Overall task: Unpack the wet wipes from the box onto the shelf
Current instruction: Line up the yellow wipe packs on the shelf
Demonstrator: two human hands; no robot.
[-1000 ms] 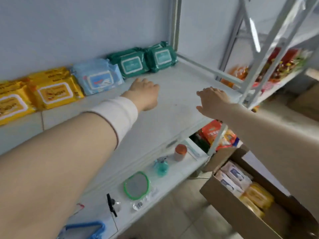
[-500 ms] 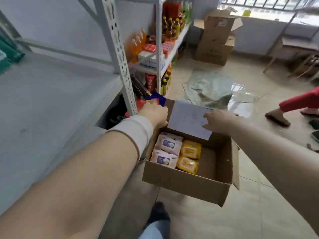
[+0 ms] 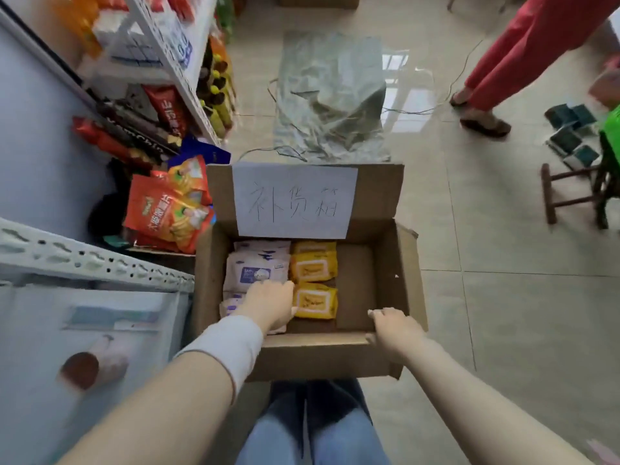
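While right hand [image 3: 393, 327] clamps box [image 3: 385, 270], left hand [image 3: 270, 305] covers purple-labelled wipes [image 3: 255, 268], grip unclear.

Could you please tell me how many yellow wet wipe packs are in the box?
2 plainly: a near yellow pack beside the left hand, a far yellow pack just beyond it, both in the box. A yellow edge behind may be a third; more may lie beneath.

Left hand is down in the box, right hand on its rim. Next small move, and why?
Probably grip the white pack under the left hand and lift it out: that hand rests on it, no pack is raised yet, and the right hand holds the box rim steady.
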